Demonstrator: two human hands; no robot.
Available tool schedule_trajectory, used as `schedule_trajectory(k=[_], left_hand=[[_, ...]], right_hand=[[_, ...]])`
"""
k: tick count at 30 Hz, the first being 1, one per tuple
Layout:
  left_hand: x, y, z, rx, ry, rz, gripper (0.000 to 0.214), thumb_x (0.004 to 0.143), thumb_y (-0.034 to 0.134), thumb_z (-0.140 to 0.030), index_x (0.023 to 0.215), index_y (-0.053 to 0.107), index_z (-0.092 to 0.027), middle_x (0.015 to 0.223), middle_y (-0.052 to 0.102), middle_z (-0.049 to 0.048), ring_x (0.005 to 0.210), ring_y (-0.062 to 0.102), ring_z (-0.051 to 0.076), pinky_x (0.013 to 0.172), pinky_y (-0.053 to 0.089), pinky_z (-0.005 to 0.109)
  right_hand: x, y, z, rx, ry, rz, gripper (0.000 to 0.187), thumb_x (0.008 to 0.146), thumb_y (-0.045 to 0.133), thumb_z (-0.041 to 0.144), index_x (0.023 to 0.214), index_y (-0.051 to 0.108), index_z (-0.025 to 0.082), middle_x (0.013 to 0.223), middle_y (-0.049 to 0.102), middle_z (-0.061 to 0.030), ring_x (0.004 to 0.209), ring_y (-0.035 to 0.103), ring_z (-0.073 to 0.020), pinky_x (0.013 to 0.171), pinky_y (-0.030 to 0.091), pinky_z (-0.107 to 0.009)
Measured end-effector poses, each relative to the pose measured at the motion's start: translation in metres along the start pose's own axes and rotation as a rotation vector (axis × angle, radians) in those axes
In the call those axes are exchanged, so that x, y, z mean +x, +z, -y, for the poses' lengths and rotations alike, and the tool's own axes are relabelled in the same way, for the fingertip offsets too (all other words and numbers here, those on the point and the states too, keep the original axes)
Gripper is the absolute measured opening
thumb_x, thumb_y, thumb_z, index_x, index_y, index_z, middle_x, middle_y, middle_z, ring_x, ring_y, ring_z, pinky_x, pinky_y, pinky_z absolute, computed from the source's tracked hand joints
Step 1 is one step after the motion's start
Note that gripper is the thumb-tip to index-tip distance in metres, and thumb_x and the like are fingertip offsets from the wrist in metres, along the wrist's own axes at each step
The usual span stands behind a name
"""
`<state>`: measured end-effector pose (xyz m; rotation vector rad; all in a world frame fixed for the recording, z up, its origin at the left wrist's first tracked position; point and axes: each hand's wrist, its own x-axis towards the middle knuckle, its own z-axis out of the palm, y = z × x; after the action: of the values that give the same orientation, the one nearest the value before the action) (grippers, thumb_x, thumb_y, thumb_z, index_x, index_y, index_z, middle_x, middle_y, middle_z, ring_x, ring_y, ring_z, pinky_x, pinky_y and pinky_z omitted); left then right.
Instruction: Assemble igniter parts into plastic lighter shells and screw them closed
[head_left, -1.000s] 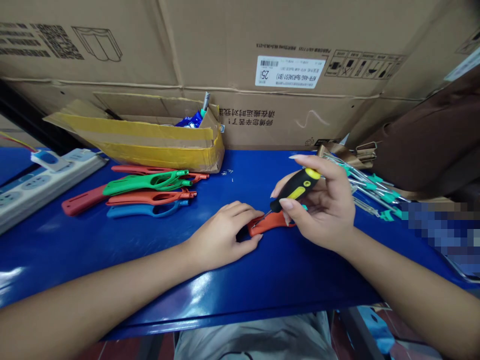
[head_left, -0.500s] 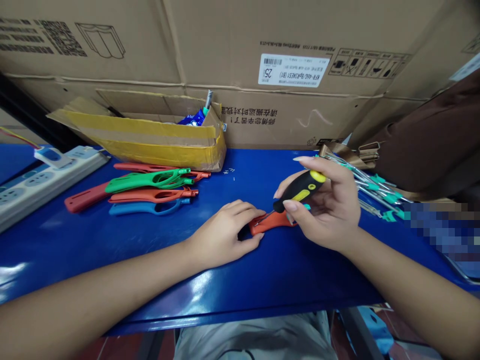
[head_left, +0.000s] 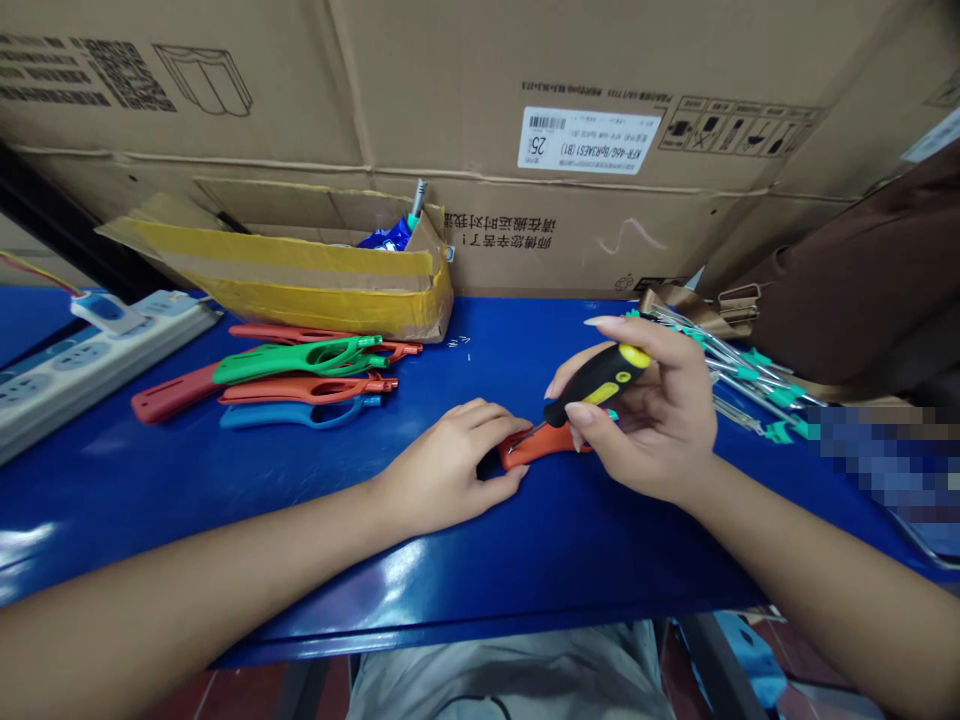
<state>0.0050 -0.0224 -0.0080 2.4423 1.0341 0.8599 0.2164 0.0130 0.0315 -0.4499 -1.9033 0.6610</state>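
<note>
My right hand (head_left: pixel 660 420) is closed round a black and yellow screwdriver (head_left: pixel 596 382), its tip angled down-left onto an orange plastic lighter body (head_left: pixel 536 445) lying on the blue table (head_left: pixel 300 500). My left hand (head_left: pixel 450 465) rests on the table with curled fingers pressing the near end of that orange piece. Most of the orange piece is hidden behind both hands.
A pile of red, green, orange and blue lighter bodies (head_left: pixel 300 385) lies at the left. Behind it stands an open taped carton (head_left: pixel 300 265). A white power strip (head_left: pixel 82 360) is far left. Metal rods with teal tips (head_left: pixel 742 375) lie right. Large cardboard boxes (head_left: pixel 525 120) wall the back.
Hardly anything differs: the view has drifted slightly, and the screwdriver stays on the orange piece in the same place.
</note>
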Motion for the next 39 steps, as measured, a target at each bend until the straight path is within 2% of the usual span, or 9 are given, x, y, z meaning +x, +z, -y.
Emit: schedule_trajectory(k=[6,11,17,23,29,33,36,39], left_hand=[[0.000,0.000,0.001,0.006,0.002,0.008,0.030,0.090,0.068,-0.021,0.118,0.064,-0.011,0.108,0.070,0.0089,0.098,0.063,0.023,0.090,0.053,0.038],[0.000,0.000,0.001,0.010,0.006,0.003,0.029,0.089,0.068,-0.020,0.117,0.064,-0.013,0.107,0.070,0.0083,0.097,0.063,0.022,0.089,0.053,0.037],[0.000,0.000,0.000,0.007,0.011,-0.005,0.029,0.089,0.069,-0.020,0.117,0.064,-0.013,0.106,0.071,0.0081,0.096,0.063,0.022,0.088,0.053,0.035],[0.000,0.000,0.000,0.009,0.015,-0.006,0.029,0.089,0.068,-0.020,0.117,0.064,-0.013,0.106,0.071,0.0082,0.096,0.063,0.022,0.089,0.053,0.036],[0.000,0.000,0.000,0.014,-0.007,0.005,0.029,0.090,0.068,-0.022,0.117,0.064,-0.015,0.104,0.070,0.0082,0.095,0.064,0.023,0.088,0.054,0.038],[0.001,-0.001,-0.001,0.002,-0.002,0.001,0.024,0.089,0.067,-0.022,0.112,0.065,-0.015,0.103,0.070,0.0082,0.095,0.064,0.023,0.088,0.054,0.038],[0.001,-0.002,-0.002,-0.002,-0.021,0.012,0.018,0.088,0.068,-0.022,0.105,0.066,-0.015,0.097,0.069,0.0076,0.093,0.064,0.023,0.085,0.055,0.037],[0.001,-0.002,-0.001,-0.024,-0.030,0.006,0.021,0.088,0.068,-0.022,0.107,0.067,-0.015,0.100,0.070,0.0089,0.096,0.065,0.025,0.088,0.055,0.039]], right_hand=[[0.002,0.002,-0.001,0.014,-0.041,-0.004,0.049,0.095,0.065,0.023,0.139,0.047,0.033,0.121,0.065,-0.0092,0.082,0.072,-0.0177,0.054,0.064,-0.027],[0.000,0.002,-0.001,-0.020,-0.064,0.004,0.051,0.095,0.067,0.026,0.141,0.046,0.032,0.106,0.068,-0.0069,0.074,0.070,-0.0160,0.048,0.061,-0.023],[0.001,0.002,-0.001,0.041,-0.075,0.004,0.055,0.091,0.069,0.017,0.140,0.048,0.028,0.099,0.067,-0.0049,0.073,0.069,-0.0148,0.050,0.061,-0.022],[0.000,0.002,-0.002,-0.026,-0.044,0.021,0.053,0.094,0.066,0.022,0.142,0.045,0.031,0.105,0.067,-0.0065,0.076,0.069,-0.0161,0.050,0.062,-0.024],[0.002,0.004,0.001,-0.097,-0.050,0.025,0.055,0.093,0.069,0.024,0.142,0.047,0.032,0.127,0.064,-0.0094,0.083,0.072,-0.0183,0.056,0.065,-0.028],[0.017,0.001,0.012,-0.151,0.035,0.159,0.055,0.094,0.065,0.024,0.145,0.046,0.031,0.121,0.066,-0.0069,0.089,0.073,-0.0190,0.064,0.065,-0.027],[0.030,-0.001,0.018,-0.150,0.109,0.312,0.059,0.095,0.060,0.023,0.150,0.039,0.029,0.116,0.066,-0.0064,0.089,0.072,-0.0185,0.060,0.063,-0.024],[0.036,0.000,0.016,-0.182,0.109,0.349,0.061,0.093,0.064,0.022,0.149,0.039,0.028,0.117,0.065,-0.0062,0.082,0.070,-0.0165,0.057,0.061,-0.023]])
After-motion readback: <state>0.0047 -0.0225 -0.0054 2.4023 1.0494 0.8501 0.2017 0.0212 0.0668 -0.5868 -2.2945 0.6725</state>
